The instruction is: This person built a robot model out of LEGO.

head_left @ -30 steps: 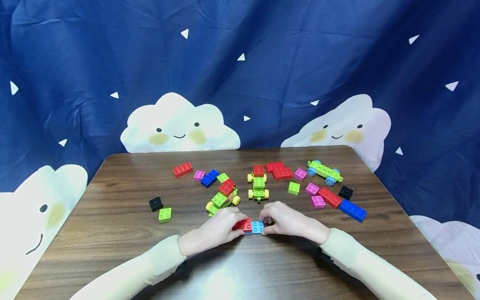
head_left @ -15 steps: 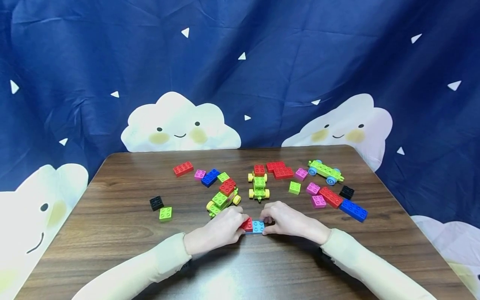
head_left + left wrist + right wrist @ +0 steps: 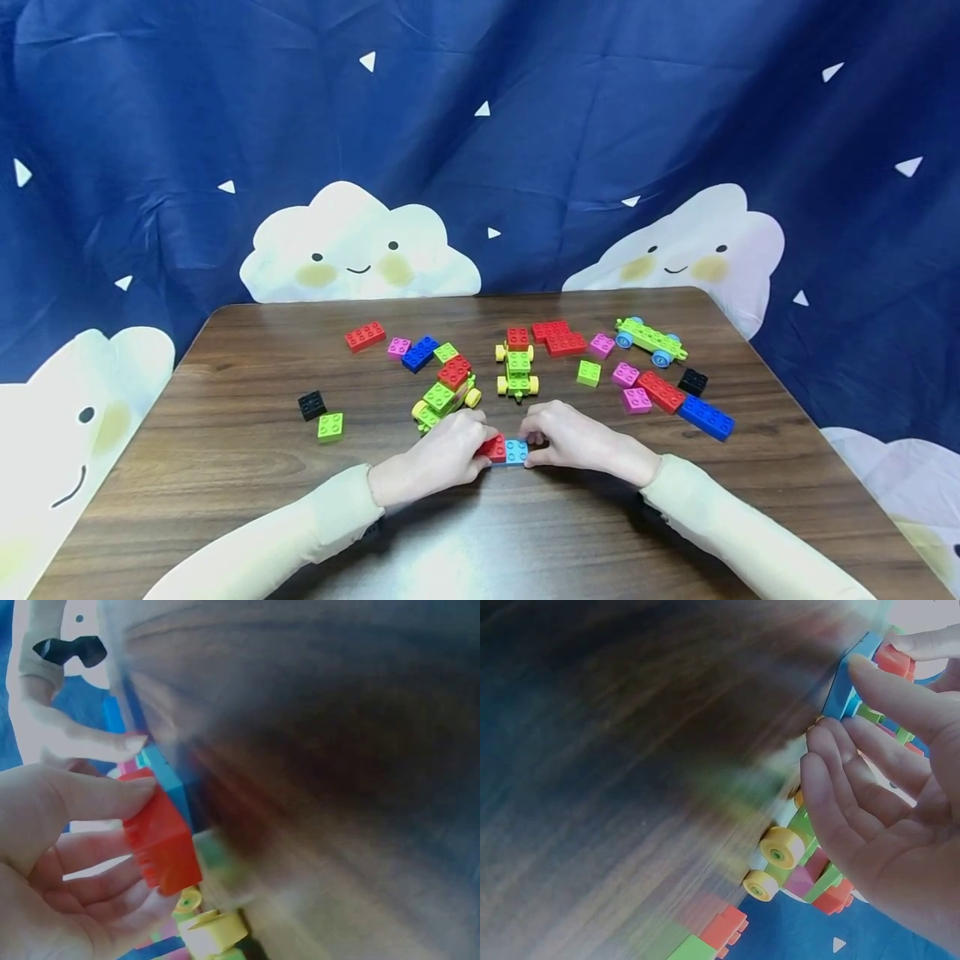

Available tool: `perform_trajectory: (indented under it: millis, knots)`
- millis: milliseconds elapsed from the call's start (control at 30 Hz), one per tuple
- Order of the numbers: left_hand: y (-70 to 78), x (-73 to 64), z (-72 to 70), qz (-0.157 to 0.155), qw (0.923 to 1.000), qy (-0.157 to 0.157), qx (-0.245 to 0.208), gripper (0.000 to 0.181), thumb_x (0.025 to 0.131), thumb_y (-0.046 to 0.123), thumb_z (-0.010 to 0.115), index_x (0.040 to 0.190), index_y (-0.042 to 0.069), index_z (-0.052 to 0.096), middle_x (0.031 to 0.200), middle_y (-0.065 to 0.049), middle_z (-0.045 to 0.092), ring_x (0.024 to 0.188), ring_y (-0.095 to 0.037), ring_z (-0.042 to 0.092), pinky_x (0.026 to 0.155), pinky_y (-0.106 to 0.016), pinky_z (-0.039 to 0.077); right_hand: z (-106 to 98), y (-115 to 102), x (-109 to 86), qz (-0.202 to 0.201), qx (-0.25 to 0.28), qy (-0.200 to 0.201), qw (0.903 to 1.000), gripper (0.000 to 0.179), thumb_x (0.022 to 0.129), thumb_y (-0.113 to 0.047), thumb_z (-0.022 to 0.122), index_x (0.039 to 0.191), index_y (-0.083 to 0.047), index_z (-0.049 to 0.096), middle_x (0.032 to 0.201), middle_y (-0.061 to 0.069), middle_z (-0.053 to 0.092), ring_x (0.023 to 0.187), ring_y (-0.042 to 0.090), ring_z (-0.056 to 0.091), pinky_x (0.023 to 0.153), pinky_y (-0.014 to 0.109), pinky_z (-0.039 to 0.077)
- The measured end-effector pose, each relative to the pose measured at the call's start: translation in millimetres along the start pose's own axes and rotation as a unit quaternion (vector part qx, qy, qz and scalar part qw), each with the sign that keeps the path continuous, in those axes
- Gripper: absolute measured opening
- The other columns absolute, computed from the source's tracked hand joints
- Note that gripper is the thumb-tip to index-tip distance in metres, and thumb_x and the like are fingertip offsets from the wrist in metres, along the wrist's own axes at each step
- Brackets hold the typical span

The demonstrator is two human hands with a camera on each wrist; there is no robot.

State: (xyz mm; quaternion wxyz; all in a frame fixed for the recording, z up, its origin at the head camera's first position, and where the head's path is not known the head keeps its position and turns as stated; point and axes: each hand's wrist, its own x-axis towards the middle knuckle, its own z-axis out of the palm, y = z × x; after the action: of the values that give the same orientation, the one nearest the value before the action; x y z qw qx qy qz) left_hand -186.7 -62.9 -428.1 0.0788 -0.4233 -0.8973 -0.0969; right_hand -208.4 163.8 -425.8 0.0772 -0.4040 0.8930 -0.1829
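Observation:
Near the front middle of the table, my left hand (image 3: 438, 454) pinches a red toy brick (image 3: 493, 448) between thumb and fingers. The red brick sits on the left part of a light blue brick (image 3: 516, 451), whose right-hand studs show in the head view. My right hand (image 3: 581, 442) grips the blue brick's right end, thumb on the near side and fingertips on the far side. From the left wrist, the red brick (image 3: 163, 844) shows large under my thumb. In the right wrist view, the blue brick (image 3: 844, 686) lies under my right thumb.
Just behind my hands stand two yellow-wheeled toy cars, one tilted to the left (image 3: 442, 396) and one straight (image 3: 517, 367). A blue-wheeled green car base (image 3: 651, 340) is at the back right. Loose bricks lie on both sides, including a long blue brick (image 3: 707, 417) and a black brick (image 3: 312, 406).
My left hand has shifted slightly right along the red brick, covering more of it. The right hand keeps its place on the blue brick.

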Motion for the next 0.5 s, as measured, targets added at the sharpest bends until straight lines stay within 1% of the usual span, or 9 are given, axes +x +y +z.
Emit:
perform_trajectory:
  millis: [200, 400, 500]
  knots:
    - [0.2, -0.8, 2.9, -0.003, 0.9998, 0.016, 0.009, 0.015, 0.079, 0.020, 0.081, 0.084, 0.011, 0.070, 0.076, 0.000, 0.061, 0.073, -0.014, 0.059, 0.066, -0.026, 0.049, -1.4, -0.6, 0.6, 0.000, 0.001, 0.000, 1.0000, 0.021, 0.078, -0.019, 0.084, 0.092, -0.007, 0.074, 0.079, 0.000, 0.063, 0.069, 0.006, 0.054, 0.062, 0.014, 0.044]
    - [-0.6, -1.8, 6.1, 0.001, 0.9993, 0.033, 0.018, 0.021, 0.078, 0.023, 0.082, 0.090, 0.010, 0.072, 0.080, 0.000, 0.064, 0.077, -0.015, 0.061, 0.070, -0.027, 0.052, -1.8, -0.6, 0.8, -0.011, -0.010, 0.005, 0.9999, 0.019, 0.078, -0.018, 0.084, 0.090, -0.008, 0.074, 0.077, 0.000, 0.063, 0.068, 0.005, 0.054, 0.061, 0.014, 0.044]
    - [-1.0, -2.4, 6.8, -0.001, 0.9993, 0.032, 0.017, 0.022, 0.077, 0.024, 0.083, 0.091, 0.010, 0.072, 0.080, 0.000, 0.065, 0.077, -0.015, 0.062, 0.070, -0.027, 0.052, -1.8, -0.5, 0.8, -0.013, -0.013, 0.002, 0.9998, 0.019, 0.078, -0.017, 0.084, 0.089, -0.007, 0.073, 0.077, 0.000, 0.063, 0.068, 0.005, 0.054, 0.060, 0.014, 0.043]
